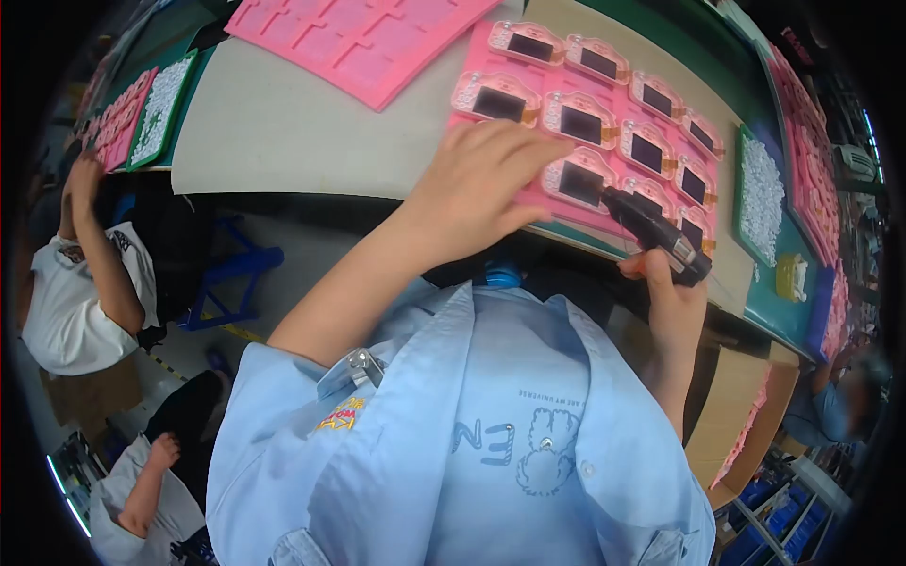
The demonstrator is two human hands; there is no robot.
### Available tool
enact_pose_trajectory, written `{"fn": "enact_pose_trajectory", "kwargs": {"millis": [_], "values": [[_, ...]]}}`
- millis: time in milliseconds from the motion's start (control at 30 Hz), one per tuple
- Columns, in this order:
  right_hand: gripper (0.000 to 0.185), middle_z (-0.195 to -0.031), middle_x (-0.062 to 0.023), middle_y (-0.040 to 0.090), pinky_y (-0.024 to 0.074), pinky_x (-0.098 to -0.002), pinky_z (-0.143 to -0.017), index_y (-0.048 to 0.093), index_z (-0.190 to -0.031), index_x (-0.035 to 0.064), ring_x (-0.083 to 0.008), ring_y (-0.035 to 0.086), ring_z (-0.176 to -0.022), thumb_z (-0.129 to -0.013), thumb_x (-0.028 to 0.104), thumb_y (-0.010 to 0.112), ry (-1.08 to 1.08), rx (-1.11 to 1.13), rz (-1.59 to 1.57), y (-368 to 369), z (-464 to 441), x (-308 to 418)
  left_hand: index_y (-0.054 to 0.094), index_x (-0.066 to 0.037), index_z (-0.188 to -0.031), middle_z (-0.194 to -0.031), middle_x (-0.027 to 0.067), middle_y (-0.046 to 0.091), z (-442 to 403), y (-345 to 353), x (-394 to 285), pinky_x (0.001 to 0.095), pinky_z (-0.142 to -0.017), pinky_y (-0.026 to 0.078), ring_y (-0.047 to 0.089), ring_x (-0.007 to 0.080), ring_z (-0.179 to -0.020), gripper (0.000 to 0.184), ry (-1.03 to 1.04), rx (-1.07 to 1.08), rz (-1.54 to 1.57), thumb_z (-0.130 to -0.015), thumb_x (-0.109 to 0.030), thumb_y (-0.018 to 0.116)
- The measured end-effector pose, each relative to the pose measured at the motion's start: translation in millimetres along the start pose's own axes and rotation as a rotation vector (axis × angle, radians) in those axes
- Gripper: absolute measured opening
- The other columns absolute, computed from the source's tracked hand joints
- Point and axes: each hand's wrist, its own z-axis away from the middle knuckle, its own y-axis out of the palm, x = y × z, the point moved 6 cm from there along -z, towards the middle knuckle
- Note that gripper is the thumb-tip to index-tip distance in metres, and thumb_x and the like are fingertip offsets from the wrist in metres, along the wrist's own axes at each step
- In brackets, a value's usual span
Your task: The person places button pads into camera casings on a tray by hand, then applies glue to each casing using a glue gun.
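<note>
A pink tray (612,219) holds several pink framed pieces with dark screens. My right hand (665,292) is wrapped round a black glue gun (661,231), whose tip points at the lower edge of a framed piece (578,179) in the front row. Over the tray's left side lies my left hand (481,184), fingers spread, the fingertips beside that same piece. Whether the left fingertips touch it is hard to make out.
An empty pink moulded tray (377,47) lies at the back. On the right are a green tray of small white parts (760,198), a yellow container (791,278) and a cardboard box (736,415). Other people sit at the left; a person is at far right.
</note>
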Motion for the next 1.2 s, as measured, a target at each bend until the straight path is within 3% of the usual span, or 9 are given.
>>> {"fn": "enact_pose_trajectory", "kwargs": {"millis": [300, 500, 600, 800, 1200], "values": [[0.030, -0.085, -0.0073, 0.062, 0.0490, -0.0238, -0.068, 0.055, -0.103, -0.0030, -0.0115, 0.061, -0.074, -0.085, 0.017, 0.067, 0.114, -0.051, -0.016, -10.5, 4.7, -18.0, 0.048, -0.013, -0.127, -0.117, 0.0081, 0.054, -18.2, 31.7, -9.3, 0.0414, -0.095, 0.033, 0.047, 0.0275, -0.113, 0.065, -0.029, 0.044, -0.088, -0.068, -0.017, 0.076], [0.028, -0.080, -0.0029, 0.060, 0.0440, -0.0224, -0.065, 0.057, -0.100, -0.0003, -0.0085, 0.054, -0.071, -0.086, 0.022, 0.067, 0.017, -0.058, 0.092, 1.0, -7.6, -9.0, 0.047, -0.016, -0.128, -0.117, 0.0102, 0.052, -21.6, 29.4, -8.1, 0.0406, -0.094, 0.033, 0.046, 0.0275, -0.114, 0.070, -0.063, 0.013, 0.026, -0.065, -0.016, 0.078], [0.028, -0.076, -0.0013, 0.057, 0.0407, -0.0239, -0.062, 0.058, -0.098, 0.0013, -0.0090, 0.049, -0.068, -0.086, 0.025, 0.066, -0.067, -0.047, 0.142, 9.3, -17.0, -6.9, 0.048, -0.015, -0.125, -0.109, 0.0052, 0.054, -21.4, 27.9, -10.9, 0.0400, -0.090, 0.034, 0.049, 0.0267, -0.107, 0.068, -0.009, -0.053, 0.008, -0.063, -0.014, 0.078], [0.026, -0.072, -0.0029, 0.055, 0.0394, -0.0255, -0.060, 0.060, -0.095, 0.0026, -0.0112, 0.046, -0.065, -0.086, 0.026, 0.066, -0.092, -0.026, 0.315, 17.1, -22.3, 6.7, 0.050, -0.015, -0.125, -0.115, 0.0073, 0.054, -20.0, 29.4, -7.9, 0.0377, -0.093, 0.034, 0.048, 0.0255, -0.111, 0.066, -0.032, -0.012, 0.014, -0.065, -0.016, 0.078], [0.026, -0.066, -0.0021, 0.054, 0.0382, -0.0263, -0.055, 0.058, -0.086, 0.0010, -0.0108, 0.044, -0.059, -0.083, 0.024, 0.070, -0.117, -0.050, 0.200, 15.0, -19.4, -1.0, 0.052, -0.014, -0.121, -0.114, 0.0072, 0.054, -18.9, 31.2, -5.5, 0.0385, -0.093, 0.033, 0.047, 0.0254, -0.112, 0.062, -0.026, -0.005, 0.013, -0.065, -0.016, 0.078]]}}
